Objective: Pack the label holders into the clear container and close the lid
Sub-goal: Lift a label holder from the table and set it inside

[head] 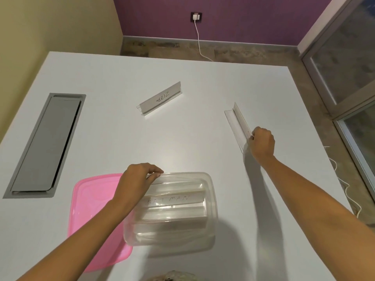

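The clear container [212, 211] stands open near the table's front, with label holders stacked inside; the top one [174, 199] reads "BATMAN". My left hand [138, 179] grips the container's far left rim. The pink lid [91, 216] lies flat on the table to the container's left, partly under my left forearm. A label holder reading "ZEBRA" [160, 99] stands at the table's middle, apart from both hands. At the right, my right hand [262, 141] is closed on the near end of another clear label holder [237, 122].
A grey cable hatch [46, 145] is set into the white table [121, 138] at the left. A white cable [199, 43] runs from a wall socket down to the floor behind the table. The table's right edge lies close to my right hand.
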`<state>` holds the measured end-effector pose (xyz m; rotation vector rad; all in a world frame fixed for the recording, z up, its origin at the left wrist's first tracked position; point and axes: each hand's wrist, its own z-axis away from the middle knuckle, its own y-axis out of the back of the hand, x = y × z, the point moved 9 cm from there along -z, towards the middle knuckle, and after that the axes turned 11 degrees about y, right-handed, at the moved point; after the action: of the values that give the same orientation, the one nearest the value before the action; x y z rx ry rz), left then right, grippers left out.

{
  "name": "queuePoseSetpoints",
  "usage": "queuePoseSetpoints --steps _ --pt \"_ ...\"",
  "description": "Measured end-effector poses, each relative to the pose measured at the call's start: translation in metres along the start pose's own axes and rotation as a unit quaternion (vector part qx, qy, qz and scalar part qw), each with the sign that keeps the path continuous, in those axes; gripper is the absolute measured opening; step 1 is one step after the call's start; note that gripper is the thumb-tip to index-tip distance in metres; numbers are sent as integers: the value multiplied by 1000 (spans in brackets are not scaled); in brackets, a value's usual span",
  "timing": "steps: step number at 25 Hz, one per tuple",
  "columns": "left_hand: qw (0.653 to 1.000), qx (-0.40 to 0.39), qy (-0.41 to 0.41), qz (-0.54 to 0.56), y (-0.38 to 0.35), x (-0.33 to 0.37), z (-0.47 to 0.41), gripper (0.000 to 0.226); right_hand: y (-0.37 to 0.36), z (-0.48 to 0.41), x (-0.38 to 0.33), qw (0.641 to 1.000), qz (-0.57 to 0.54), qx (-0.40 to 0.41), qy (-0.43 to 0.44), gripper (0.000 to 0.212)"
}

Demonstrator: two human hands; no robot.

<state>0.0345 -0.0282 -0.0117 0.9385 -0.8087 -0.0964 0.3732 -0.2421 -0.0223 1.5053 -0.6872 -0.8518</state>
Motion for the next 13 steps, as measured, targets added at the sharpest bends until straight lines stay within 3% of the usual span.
queuePoseSetpoints --steps 4,7,10,13 --pt "999 17 -29 26 5 13 16 15 26 30 -29 997 -25 52 42 10" --pt "991 10 -15 131 13 23 27 13 55 69 -62 984 -68 124 106 9" --pt "933 -27 75 350 23 21 32 17 98 115 -95 949 -50 244 193 6" --pt "876 -71 127 460 31 27 39 29 131 157 -122 906 -23 338 256 10"
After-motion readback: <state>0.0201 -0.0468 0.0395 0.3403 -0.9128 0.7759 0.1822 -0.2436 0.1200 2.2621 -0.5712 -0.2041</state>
